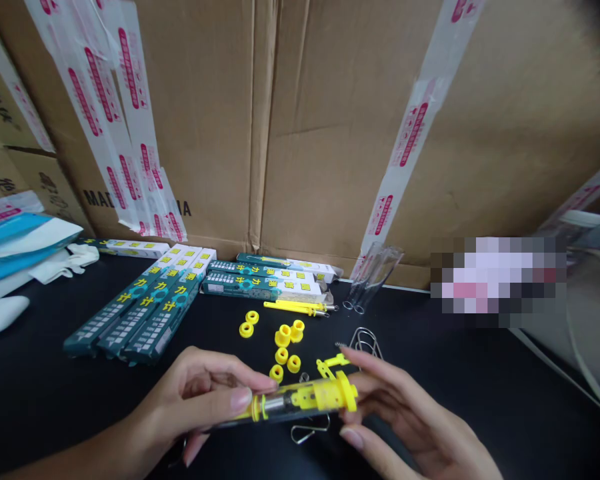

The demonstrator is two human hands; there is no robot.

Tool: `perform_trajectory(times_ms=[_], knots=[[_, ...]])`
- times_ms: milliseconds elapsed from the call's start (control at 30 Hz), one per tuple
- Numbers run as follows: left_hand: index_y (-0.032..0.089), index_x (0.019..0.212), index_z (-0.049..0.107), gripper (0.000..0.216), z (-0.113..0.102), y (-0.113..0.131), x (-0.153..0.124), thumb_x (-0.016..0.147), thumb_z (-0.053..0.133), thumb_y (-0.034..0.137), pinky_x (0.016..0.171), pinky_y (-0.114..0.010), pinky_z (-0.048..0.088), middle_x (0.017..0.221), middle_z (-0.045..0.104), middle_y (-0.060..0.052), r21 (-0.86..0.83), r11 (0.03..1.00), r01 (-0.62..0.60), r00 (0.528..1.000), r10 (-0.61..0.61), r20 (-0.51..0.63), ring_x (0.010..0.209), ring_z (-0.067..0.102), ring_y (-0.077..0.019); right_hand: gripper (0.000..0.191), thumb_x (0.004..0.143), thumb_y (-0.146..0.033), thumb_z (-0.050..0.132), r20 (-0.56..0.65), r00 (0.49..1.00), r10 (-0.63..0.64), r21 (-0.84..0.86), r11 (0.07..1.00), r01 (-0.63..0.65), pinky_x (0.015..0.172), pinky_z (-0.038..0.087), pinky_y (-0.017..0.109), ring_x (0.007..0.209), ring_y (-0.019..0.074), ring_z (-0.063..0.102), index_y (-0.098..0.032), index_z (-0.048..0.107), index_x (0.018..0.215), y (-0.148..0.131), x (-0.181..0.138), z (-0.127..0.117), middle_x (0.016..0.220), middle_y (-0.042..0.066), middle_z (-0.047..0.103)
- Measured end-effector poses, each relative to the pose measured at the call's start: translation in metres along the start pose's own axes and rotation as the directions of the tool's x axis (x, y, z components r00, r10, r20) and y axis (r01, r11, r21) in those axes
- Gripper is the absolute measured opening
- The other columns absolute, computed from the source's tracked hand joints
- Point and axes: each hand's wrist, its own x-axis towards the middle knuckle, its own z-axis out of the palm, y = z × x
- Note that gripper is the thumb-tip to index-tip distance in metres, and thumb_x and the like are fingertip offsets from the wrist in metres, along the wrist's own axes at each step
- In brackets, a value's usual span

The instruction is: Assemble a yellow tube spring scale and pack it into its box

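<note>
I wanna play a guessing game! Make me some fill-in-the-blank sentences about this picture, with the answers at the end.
1. The left hand grips a clear tube with a cap coloured ____.
2. The tube's cap end is beside the ____ hand.
3. The small rings lie on a table coloured ____.
4. Behind the hands is a big box made of ____.

Missing words: yellow; right; black; cardboard.

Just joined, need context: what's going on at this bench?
A person's left hand grips a clear tube with yellow and metal parts showing inside. The right hand is at the end with the yellow cap; whether it touches is hard to tell. Loose yellow rings and a wire hook lie on the black table, with printed boxes farther back.
</note>
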Motion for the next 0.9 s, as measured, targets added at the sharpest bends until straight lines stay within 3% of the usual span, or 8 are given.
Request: perform_trajectory(times_ms=[100,167,233,367,600,700,800,900], knots=[[0.024,0.092,0.087,0.048,-0.003,-0.003,0.001,0.069,0.087,0.067,0.034,-0.011,0.022,0.049,0.057,0.002,-0.072,0.997,0.006,0.997,-0.012,-0.077,0.035,0.038,-0.0030,0.060,0.093,-0.017,0.072,0.027,0.998,-0.048,-0.225,0.973,0.053,0.082,0.064,0.018,0.083,0.0139,0.077,-0.044,0.053,0.143,0.005,0.003,-0.007,0.099,-0.005,0.076],[0.023,0.094,0.086,0.046,-0.004,-0.004,0.002,0.071,0.087,0.063,0.036,-0.012,0.020,0.042,0.050,0.005,-0.127,0.992,0.012,0.993,-0.026,-0.114,0.034,0.037,-0.0029,0.047,0.095,-0.018,0.071,0.029,0.991,-0.133,-0.409,0.903,0.133,0.083,0.063,0.022,0.087,0.0161,0.076,-0.037,0.058,0.137,0.009,0.008,-0.008,0.101,-0.003,0.076],[0.021,0.096,0.086,0.044,-0.005,-0.004,0.004,0.073,0.087,0.059,0.037,-0.013,0.019,0.042,0.053,0.003,-0.164,0.986,0.005,0.992,-0.026,-0.121,0.033,0.036,-0.0021,0.031,0.096,-0.019,0.070,0.063,0.969,-0.237,-0.506,0.830,0.236,0.081,0.063,0.027,0.089,0.0190,0.074,-0.031,0.064,0.125,0.014,0.015,-0.005,0.101,0.000,0.076],[0.019,0.097,0.085,0.047,-0.004,-0.008,0.008,0.072,0.087,0.059,0.035,-0.015,0.017,0.052,0.064,-0.002,-0.155,0.988,-0.027,0.992,0.008,-0.122,0.032,0.036,-0.0017,0.014,0.096,-0.025,0.071,0.106,0.925,-0.365,-0.567,0.742,0.358,0.072,0.057,0.040,0.084,0.0261,0.064,-0.020,0.064,0.107,0.022,0.026,0.010,0.091,0.006,0.071],[0.019,0.099,0.085,0.049,-0.003,-0.013,0.007,0.074,0.085,0.061,0.034,-0.015,0.020,0.049,0.052,0.004,-0.155,0.987,-0.043,0.995,0.028,-0.097,0.035,0.033,-0.0029,0.012,0.090,-0.024,0.078,0.113,0.947,-0.302,-0.671,0.679,0.297,0.070,0.047,0.048,0.081,0.0318,0.058,-0.017,0.069,0.094,0.026,0.032,0.028,0.087,0.007,0.071],[0.020,0.101,0.084,0.045,-0.004,-0.013,0.005,0.078,0.083,0.058,0.035,-0.015,0.021,0.055,0.057,0.002,-0.120,0.991,-0.051,0.995,0.040,-0.093,0.036,0.033,-0.0028,0.008,0.087,-0.020,0.079,0.110,0.952,-0.285,-0.660,0.695,0.284,0.071,0.046,0.047,0.082,0.0321,0.059,-0.020,0.073,0.093,0.025,0.034,0.031,0.091,0.007,0.073],[0.019,0.101,0.084,0.044,-0.006,-0.013,0.005,0.081,0.081,0.058,0.035,-0.015,0.019,0.049,0.052,0.004,-0.073,0.996,-0.043,0.995,0.036,-0.091,0.034,0.034,-0.0036,0.006,0.087,-0.018,0.077,0.077,0.961,-0.266,-0.629,0.735,0.253,0.071,0.047,0.047,0.082,0.0316,0.060,-0.021,0.072,0.084,0.023,0.037,0.030,0.093,0.008,0.074],[0.018,0.102,0.084,0.048,-0.008,-0.013,0.005,0.079,0.081,0.060,0.036,-0.015,0.019,0.043,0.047,0.005,-0.057,0.998,-0.033,0.996,0.027,-0.087,0.033,0.037,-0.0044,0.004,0.092,-0.019,0.070,0.062,0.965,-0.255,-0.573,0.783,0.244,0.071,0.054,0.041,0.084,0.0276,0.063,-0.020,0.069,0.087,0.018,0.036,0.027,0.091,0.008,0.073]])
